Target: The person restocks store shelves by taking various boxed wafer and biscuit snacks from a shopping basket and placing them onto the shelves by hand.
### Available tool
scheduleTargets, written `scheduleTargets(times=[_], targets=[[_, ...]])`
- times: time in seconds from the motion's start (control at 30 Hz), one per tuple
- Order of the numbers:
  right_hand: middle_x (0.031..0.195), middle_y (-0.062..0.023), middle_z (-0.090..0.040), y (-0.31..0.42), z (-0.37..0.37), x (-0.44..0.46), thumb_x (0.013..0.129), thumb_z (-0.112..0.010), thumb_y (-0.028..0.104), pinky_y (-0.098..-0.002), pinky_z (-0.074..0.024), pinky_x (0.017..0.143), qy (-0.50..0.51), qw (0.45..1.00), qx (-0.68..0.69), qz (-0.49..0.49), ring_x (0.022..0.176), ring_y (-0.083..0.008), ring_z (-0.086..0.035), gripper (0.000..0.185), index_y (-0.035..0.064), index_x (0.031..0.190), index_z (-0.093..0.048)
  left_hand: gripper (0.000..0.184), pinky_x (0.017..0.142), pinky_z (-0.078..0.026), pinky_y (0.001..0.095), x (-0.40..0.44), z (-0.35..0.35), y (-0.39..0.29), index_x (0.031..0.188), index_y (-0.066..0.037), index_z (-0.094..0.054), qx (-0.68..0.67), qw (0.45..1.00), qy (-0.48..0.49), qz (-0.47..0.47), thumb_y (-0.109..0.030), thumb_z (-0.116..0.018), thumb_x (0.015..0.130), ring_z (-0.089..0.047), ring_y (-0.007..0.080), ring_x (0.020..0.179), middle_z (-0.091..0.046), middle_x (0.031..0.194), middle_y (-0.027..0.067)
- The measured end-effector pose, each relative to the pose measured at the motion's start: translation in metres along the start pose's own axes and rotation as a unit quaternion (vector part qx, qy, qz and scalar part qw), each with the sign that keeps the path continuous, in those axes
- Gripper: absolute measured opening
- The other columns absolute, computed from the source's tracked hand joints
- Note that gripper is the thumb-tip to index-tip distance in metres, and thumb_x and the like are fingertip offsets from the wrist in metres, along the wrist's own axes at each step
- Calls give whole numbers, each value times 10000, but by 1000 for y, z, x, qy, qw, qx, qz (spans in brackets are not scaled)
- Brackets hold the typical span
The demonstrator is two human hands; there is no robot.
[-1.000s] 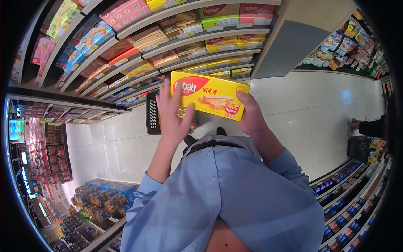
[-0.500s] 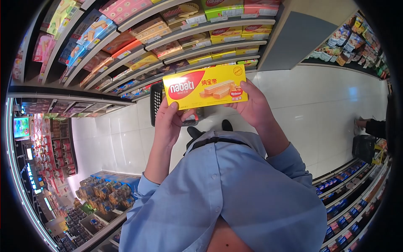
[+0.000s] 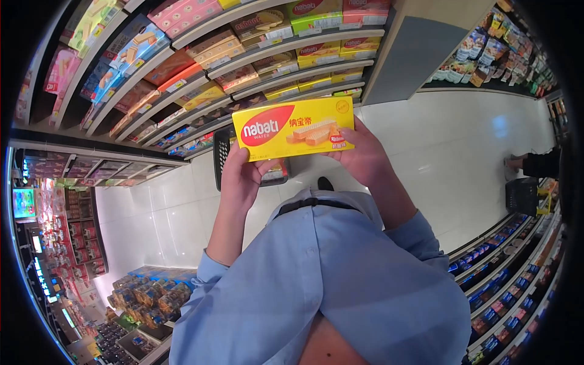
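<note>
A yellow nabati wafer box (image 3: 292, 131) is held up in front of my body, its printed front facing me. My left hand (image 3: 243, 176) grips its lower left corner, with the thumb on the front. At the lower right corner, my right hand (image 3: 359, 152) holds it with the thumb on the front and the other fingers beneath. Behind the box and my left hand, a dark shopping basket (image 3: 222, 164) with some packages in it stands on the floor, partly hidden.
Shelves of wafer boxes (image 3: 319, 52) rise ahead, beside a grey pillar (image 3: 404, 58). Another shelf (image 3: 505, 286) runs along the lower right. A person's leg (image 3: 541, 164) and a dark basket (image 3: 522, 196) are at the right. Bagged goods (image 3: 149, 295) lie lower left.
My left hand, earlier spread beside the box, has closed on its left corner. The box has turned from a slant to nearly level and shifted slightly left.
</note>
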State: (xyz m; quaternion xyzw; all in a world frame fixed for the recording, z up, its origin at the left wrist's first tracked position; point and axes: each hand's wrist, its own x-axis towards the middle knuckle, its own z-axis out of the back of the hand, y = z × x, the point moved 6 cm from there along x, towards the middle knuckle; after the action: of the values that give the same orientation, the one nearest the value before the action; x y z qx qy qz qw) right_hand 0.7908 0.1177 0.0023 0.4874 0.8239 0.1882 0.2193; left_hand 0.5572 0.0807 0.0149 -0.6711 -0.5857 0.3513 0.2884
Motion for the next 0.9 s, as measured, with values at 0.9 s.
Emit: scheduleTargets(times=[0.9], targets=[[1326,-146,-567,-128,-93,-46,979,-595,138,-436,-556,990,-45,992,-93,75,1198,-260,-625,479,37,1400,-391,432,1122,-452,467,-75,111,-12,1400,-13,-454,-258,964,-9,55,-233,-548,1041,-538,317,1321,-542,1422,190]])
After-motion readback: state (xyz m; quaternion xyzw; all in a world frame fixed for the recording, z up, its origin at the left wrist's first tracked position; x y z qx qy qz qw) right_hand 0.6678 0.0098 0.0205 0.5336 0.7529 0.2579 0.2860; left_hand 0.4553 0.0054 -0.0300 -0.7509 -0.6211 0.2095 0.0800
